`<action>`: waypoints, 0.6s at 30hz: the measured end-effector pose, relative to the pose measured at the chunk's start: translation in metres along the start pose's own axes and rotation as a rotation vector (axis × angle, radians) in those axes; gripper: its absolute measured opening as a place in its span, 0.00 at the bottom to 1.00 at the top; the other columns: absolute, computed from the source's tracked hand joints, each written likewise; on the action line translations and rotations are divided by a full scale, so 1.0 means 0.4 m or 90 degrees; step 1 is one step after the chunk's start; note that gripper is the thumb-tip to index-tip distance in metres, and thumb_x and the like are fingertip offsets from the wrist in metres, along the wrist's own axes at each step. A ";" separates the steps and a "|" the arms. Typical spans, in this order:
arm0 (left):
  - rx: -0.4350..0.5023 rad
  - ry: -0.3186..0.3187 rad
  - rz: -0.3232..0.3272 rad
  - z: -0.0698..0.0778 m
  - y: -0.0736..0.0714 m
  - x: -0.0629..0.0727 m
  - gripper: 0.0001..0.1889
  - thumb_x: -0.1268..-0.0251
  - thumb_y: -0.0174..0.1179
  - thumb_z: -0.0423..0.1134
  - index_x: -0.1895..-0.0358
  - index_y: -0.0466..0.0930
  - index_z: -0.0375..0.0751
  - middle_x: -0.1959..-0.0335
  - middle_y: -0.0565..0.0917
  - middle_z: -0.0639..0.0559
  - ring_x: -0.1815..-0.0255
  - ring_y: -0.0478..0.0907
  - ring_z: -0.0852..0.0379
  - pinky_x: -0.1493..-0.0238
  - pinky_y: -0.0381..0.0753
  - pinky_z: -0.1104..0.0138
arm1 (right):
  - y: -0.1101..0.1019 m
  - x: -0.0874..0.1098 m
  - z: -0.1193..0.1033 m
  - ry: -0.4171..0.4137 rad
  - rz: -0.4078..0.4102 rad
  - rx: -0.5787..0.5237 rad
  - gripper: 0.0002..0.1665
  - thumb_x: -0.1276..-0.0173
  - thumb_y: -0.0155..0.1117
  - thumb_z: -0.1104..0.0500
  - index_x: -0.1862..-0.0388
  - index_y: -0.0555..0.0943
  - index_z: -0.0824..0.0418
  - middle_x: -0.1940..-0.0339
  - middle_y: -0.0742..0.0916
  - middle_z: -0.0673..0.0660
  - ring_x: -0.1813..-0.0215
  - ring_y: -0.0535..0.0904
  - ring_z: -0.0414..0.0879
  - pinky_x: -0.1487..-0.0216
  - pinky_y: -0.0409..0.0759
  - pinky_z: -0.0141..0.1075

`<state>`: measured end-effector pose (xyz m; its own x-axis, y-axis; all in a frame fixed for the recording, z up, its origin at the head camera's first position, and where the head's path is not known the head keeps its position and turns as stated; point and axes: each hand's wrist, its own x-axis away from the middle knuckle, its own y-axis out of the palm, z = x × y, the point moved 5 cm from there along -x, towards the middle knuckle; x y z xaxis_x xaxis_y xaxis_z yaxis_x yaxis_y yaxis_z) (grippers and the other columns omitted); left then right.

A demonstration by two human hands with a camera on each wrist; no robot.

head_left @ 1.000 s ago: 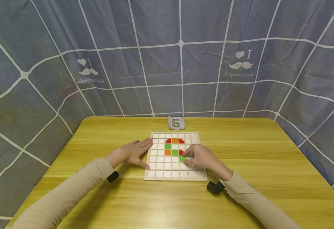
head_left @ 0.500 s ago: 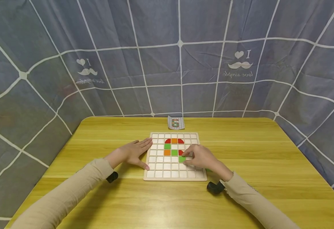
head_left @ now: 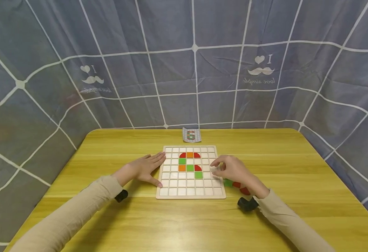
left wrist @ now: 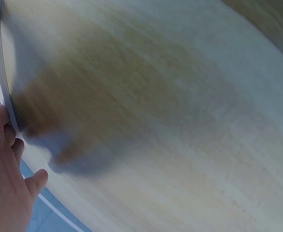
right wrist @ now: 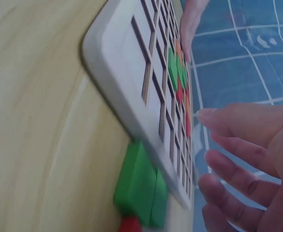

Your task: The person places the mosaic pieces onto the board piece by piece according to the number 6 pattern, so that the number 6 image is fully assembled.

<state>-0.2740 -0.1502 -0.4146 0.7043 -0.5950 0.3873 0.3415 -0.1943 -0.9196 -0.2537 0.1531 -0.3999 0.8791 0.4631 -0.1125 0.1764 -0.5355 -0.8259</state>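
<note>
A wooden grid board (head_left: 191, 197) lies on the table. My left hand (head_left: 144, 169) rests with spread fingers against its left edge; the left wrist view shows only part of that hand (left wrist: 6, 169). Set in the grid are red rounded tiles (head_left: 198, 168), orange tiles (head_left: 182, 168) and green square tiles, the lowest green tile (head_left: 198, 174) below a red one. My right hand (head_left: 234, 171) hovers over the board's right edge, fingers loosely bent and apart from the thumb, holding nothing. Beneath it, loose green blocks (right wrist: 136, 186) and red blocks (head_left: 244, 191) lie beside the board.
Behind the board is a small printed card (head_left: 191, 135) showing a coloured grid figure. The yellow wooden table (head_left: 171, 224) extends on all sides. A grey-blue curtain (head_left: 177, 77) with white lines hangs around its back and sides.
My right hand has let go of the lowest green tile and moved right to the board's edge, uncovering loose blocks there. My left hand stays at the left edge.
</note>
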 end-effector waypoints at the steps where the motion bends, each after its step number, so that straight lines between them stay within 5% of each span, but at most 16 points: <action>1: 0.000 0.001 0.000 0.001 -0.001 0.000 0.60 0.47 0.54 0.75 0.23 0.39 0.37 0.20 0.39 0.41 0.20 0.39 0.45 0.24 0.47 0.46 | -0.005 0.005 0.006 0.006 0.002 0.001 0.14 0.42 0.72 0.56 0.57 0.87 0.57 0.64 0.86 0.51 0.78 0.72 0.37 0.77 0.71 0.29; 18: -0.002 0.001 0.003 0.000 0.001 -0.002 0.60 0.47 0.54 0.75 0.23 0.39 0.37 0.20 0.39 0.41 0.20 0.39 0.45 0.24 0.47 0.45 | -0.064 0.097 0.082 0.059 0.010 0.004 0.14 0.43 0.73 0.54 0.57 0.87 0.54 0.61 0.88 0.51 0.74 0.74 0.38 0.73 0.73 0.30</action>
<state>-0.2742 -0.1498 -0.4151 0.7047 -0.5971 0.3833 0.3367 -0.1940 -0.9214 -0.2385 0.2078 -0.4011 0.9191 0.3870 -0.0745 0.1595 -0.5381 -0.8277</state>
